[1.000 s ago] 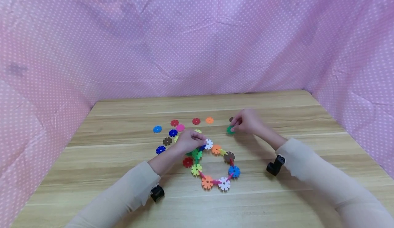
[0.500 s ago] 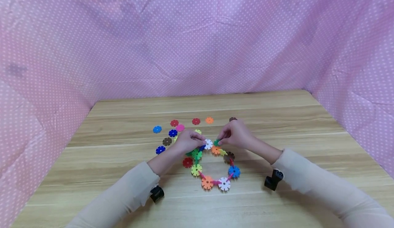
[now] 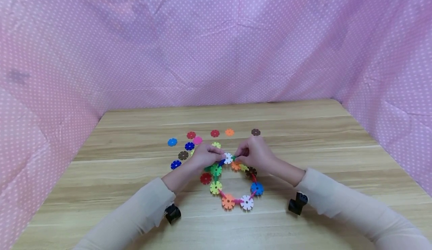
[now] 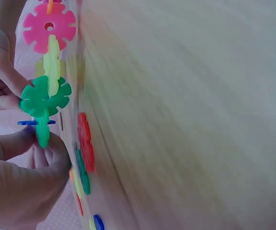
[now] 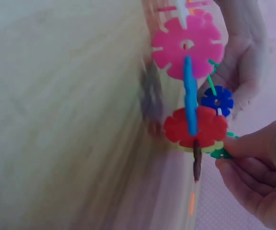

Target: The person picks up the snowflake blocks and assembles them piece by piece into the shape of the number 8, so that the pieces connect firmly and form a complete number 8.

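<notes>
A ring of coloured snowflake discs (image 3: 233, 184) lies on the wooden table (image 3: 303, 130). My left hand (image 3: 220, 154) pinches the ring's top left part beside the white disc (image 3: 228, 158). In the left wrist view its fingers (image 4: 42, 158) hold a green piece (image 4: 43, 132) below a green disc (image 4: 46, 98). My right hand (image 3: 239, 154) pinches a small green disc (image 3: 233, 157) against the white disc. In the right wrist view that green disc (image 5: 221, 153) sits between its fingertips (image 5: 238, 148), next to a red disc (image 5: 195, 127) and a pink disc (image 5: 188, 45).
Loose discs lie behind the ring: blue (image 3: 172, 141), red (image 3: 191, 135), pink (image 3: 197, 140), red (image 3: 215, 133), orange (image 3: 229, 132), brown (image 3: 255, 132), and more at the left (image 3: 183, 154). Pink dotted cloth (image 3: 216, 44) walls the table on three sides.
My right hand carried the small green disc from the right of the table leftward to the ring's top, beside the white disc. A brown disc it covered now shows. The left hand stayed put.
</notes>
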`<state>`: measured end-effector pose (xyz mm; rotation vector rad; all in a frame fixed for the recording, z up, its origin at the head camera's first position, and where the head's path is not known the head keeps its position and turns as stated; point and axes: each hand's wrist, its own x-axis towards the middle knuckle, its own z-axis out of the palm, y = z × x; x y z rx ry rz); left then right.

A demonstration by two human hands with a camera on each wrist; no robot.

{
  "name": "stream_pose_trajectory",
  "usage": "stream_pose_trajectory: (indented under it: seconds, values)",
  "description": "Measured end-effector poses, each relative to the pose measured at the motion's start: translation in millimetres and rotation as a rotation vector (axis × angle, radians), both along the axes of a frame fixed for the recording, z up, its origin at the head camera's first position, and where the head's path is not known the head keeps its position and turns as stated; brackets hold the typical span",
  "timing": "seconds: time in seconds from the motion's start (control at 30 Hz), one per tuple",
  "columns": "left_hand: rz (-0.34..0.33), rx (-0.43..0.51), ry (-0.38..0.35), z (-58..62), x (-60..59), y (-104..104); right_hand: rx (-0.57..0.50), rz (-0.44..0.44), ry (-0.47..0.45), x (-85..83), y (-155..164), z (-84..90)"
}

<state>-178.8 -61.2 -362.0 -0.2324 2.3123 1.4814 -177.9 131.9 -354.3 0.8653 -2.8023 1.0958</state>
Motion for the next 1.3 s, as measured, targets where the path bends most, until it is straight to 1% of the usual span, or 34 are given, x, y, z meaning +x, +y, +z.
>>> stream_pose_trajectory:
  seconds: [0.13,0.2,0.27,0.37,0.5,0.63,0.73,0.83,0.9,1.0,1.17,1.3]
  values:
    - [0.027,0.002,-0.023,0.7,-0.1,0.4,-0.02,0.001,0.047,1.7,-2.5,-2.5]
    - [0.029,-0.006,-0.028,0.5,-0.8,0.2,-0.034,-0.001,0.048,1.8,-3.1,-4.0]
    - [0.028,-0.01,-0.031,0.2,-1.4,-0.2,-0.049,-0.005,0.03,1.2,-3.3,-5.3]
    - [0.034,-0.007,-0.038,-0.1,-1.9,-1.2,-0.063,-0.005,-0.029,-1.0,-2.2,-6.2]
    - [0.037,0.001,-0.046,0.0,-1.7,-2.5,-0.06,0.011,-0.155,-5.5,3.4,-5.1]
    - [0.026,-0.006,-0.045,-0.3,-1.8,-4.0,-0.076,0.015,-0.334,-11.8,11.3,-5.5]
    - [0.032,-0.017,-0.052,-0.6,-1.8,-5.3,-0.086,0.004,-0.496,-16.3,14.6,-8.5]
    - [0.04,-0.018,-0.059,-0.4,-1.3,-5.8,-0.076,-0.023,-0.602,-18.6,15.8,-12.0]
    - [0.034,-0.014,-0.059,0.3,-0.8,-6.0,-0.077,-0.03,-0.633,-19.2,16.6,-14.2]
    - [0.034,-0.009,-0.064,1.0,-0.2,-5.9,-0.086,-0.047,-0.654,-18.9,19.7,-17.0]
    - [0.053,-0.005,-0.09,1.5,1.5,-7.8,-0.143,-0.08,-0.698,-16.8,28.3,-19.2]
    - [0.058,-0.001,-0.098,2.1,3.3,-9.1,-0.184,-0.088,-0.711,-13.6,33.3,-19.1]
